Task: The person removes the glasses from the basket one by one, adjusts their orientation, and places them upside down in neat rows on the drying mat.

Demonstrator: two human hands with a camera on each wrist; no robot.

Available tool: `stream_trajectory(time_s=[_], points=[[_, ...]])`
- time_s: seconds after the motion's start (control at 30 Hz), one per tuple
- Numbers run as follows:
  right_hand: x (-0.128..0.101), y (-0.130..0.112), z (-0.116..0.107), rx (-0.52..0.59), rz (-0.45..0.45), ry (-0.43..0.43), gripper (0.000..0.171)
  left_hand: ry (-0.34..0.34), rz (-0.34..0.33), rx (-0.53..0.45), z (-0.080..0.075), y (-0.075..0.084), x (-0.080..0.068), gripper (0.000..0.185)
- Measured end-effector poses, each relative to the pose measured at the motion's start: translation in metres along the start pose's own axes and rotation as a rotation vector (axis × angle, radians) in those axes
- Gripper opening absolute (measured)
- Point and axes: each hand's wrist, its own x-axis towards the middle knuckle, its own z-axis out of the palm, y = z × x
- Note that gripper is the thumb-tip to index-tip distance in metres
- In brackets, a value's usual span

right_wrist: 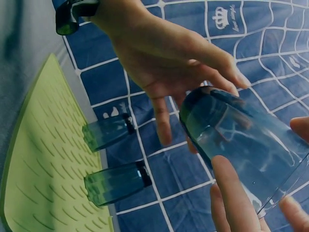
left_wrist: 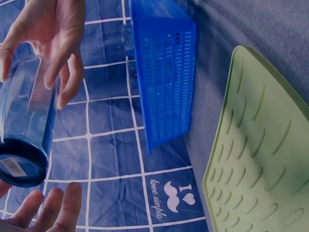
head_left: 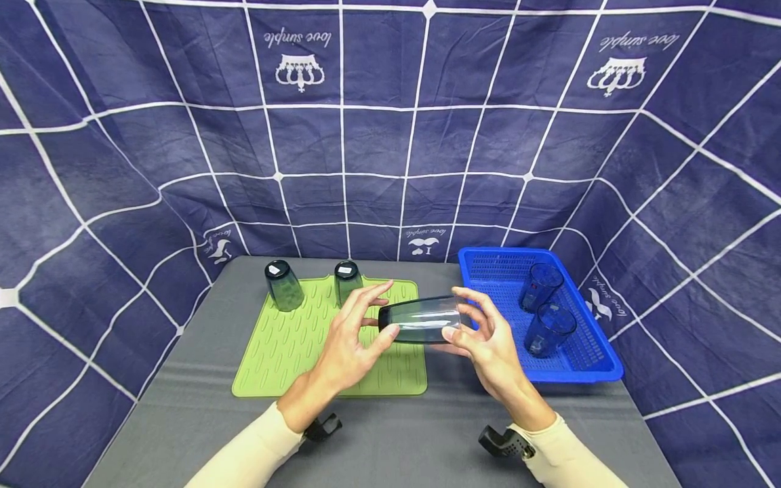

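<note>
A smoky tinted drinking glass point(head_left: 421, 320) lies nearly sideways in the air between both hands, its dark base toward the left and its mouth toward the right. My right hand point(head_left: 488, 339) grips the mouth end, thumb in front and fingers around the far side. At the base end is my left hand point(head_left: 350, 342), thumb tip at the glass, its other fingers spread. A pale label shows on the base point(left_wrist: 21, 166) in the left wrist view. Below is a green ridged mat point(head_left: 287, 369). Two similar glasses, one at the left point(head_left: 285, 288) and one nearer the middle point(head_left: 346, 279), stand upside down there.
At the right sits a blue perforated plastic basket point(head_left: 573, 375) holding two glasses, one behind point(head_left: 539, 288) and one in front point(head_left: 550, 330). A grey cloth point(head_left: 403, 440) covers the table. Dark blue patterned fabric point(head_left: 378, 142) hangs around the back and sides.
</note>
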Motion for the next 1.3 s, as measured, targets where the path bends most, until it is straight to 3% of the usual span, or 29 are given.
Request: stream_trajectory(time_s=[0.33,0.63,0.97,1.3], points=[[-0.002,0.006,0.004,0.026,-0.004,-0.064,0.069,-0.010,-0.009,-0.001,0.001,0.011,-0.005,0.074],[-0.002,0.009,0.005,0.059,0.002,-0.097,0.064,-0.005,-0.004,-0.073,0.005,0.015,-0.007,0.076],[-0.002,0.011,0.009,0.088,0.020,-0.088,0.062,0.029,0.046,-0.029,0.011,0.014,-0.006,0.074],[-0.003,0.011,0.010,0.099,0.040,-0.062,0.061,0.036,0.027,-0.018,0.014,0.014,-0.005,0.068]])
